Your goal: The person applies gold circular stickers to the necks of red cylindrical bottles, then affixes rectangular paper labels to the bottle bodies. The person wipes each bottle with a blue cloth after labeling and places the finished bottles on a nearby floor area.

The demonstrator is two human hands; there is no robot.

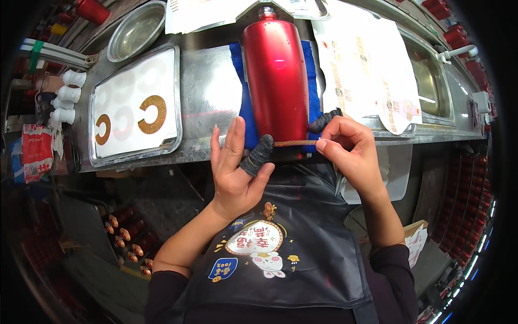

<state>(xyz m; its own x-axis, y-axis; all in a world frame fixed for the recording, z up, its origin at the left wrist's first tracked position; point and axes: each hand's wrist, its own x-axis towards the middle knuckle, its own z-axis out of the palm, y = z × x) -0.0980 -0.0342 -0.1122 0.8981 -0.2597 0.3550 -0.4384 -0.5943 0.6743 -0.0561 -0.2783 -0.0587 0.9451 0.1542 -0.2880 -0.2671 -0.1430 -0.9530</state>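
Note:
A tall glossy red bottle (278,75) lies on a blue cloth (238,59), its threaded neck pointing away from me. At its near end, a thin brown strip (295,143) stretches level between my hands. My right hand (353,148) pinches the strip's right end between thumb and a finger; a dark knitted finger cover is on one of its fingers. My left hand (234,167) is open, fingers and thumb apart. Its index finger, in a dark finger cover (259,155), meets the strip's left end. Whether the strip is a flat band or a stick I cannot tell.
Left of the bottle, a metal tray (178,97) holds a white sheet with golden C-shaped pieces (152,114). Behind it sits a round metal bowl (136,31). Printed white sheets (367,54) lie at right, beside a sink (429,75). Red bottles (139,243) stand below at left.

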